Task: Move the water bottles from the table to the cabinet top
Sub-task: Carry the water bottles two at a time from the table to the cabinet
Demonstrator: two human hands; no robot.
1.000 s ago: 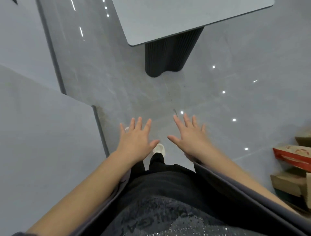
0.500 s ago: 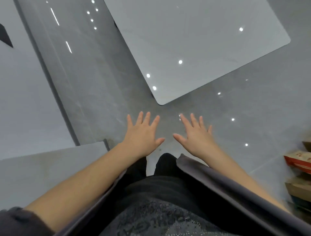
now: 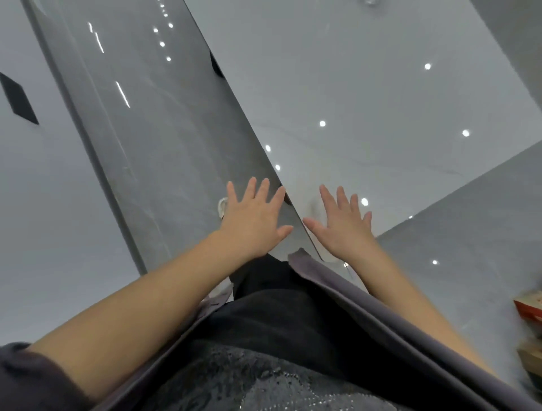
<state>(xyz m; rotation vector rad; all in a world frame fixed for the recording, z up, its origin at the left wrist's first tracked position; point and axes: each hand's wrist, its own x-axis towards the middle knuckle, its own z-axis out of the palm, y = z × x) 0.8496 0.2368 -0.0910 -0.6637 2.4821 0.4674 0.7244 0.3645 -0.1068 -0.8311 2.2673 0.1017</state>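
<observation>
A glossy grey table (image 3: 366,102) fills the upper right, its near corner just below my hands. At the top edge something small and clear (image 3: 370,2) sits on it, too cropped to tell what it is. My left hand (image 3: 253,218) is held out flat with spread fingers over the floor beside the table's left edge. My right hand (image 3: 341,224) is also flat with spread fingers, above the table's near corner. Neither hand holds anything. No whole water bottle is in view.
A pale grey cabinet or wall surface (image 3: 52,190) runs down the left side. Shiny grey floor (image 3: 152,140) lies between it and the table. Cardboard boxes, one red (image 3: 529,305), sit at the right edge. A white shoe (image 3: 223,205) shows beside my left hand.
The table has drawn much closer and now reaches under my right hand. Both hands stay flat and spread. The left cabinet surface has slid out toward the left.
</observation>
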